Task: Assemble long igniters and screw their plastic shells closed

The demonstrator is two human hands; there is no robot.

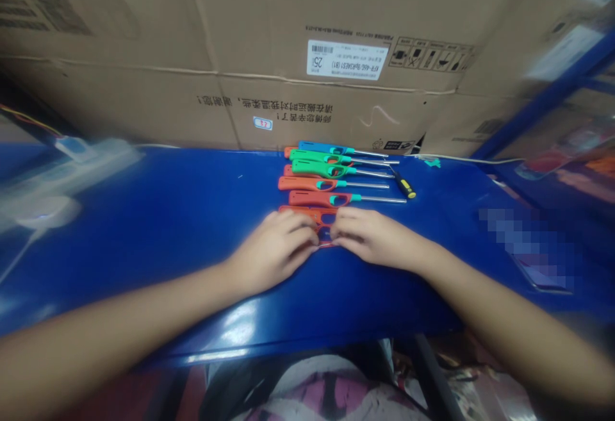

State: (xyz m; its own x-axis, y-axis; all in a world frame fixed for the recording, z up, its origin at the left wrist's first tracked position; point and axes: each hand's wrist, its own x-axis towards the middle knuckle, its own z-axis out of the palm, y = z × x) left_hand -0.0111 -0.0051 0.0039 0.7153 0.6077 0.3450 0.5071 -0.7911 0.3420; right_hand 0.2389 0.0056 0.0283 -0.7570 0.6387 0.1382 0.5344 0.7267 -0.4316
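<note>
My left hand (281, 241) is closed, its fingers curled onto an orange lighter casing (328, 217) low on the blue table. From the other side, my right hand (372, 236) pinches the trigger-loop end of the orange pieces. Two orange loops show between the hands, one nearer me; my fingers hide much of them, and I cannot tell how the pieces join. Just beyond lies a row of stick lighters: two red-orange ones (307, 198) nearest, then green ones (312, 168) and a blue one (317, 147). Their metal tubes point right.
A black and yellow screwdriver (406, 187) lies right of the tubes. Behind the blue table (192, 216) stands a large cardboard box (269, 36). At left are a white power strip (91, 165) and a round white plug (48, 211). A phone-like object (541, 273), partly blurred out, lies right.
</note>
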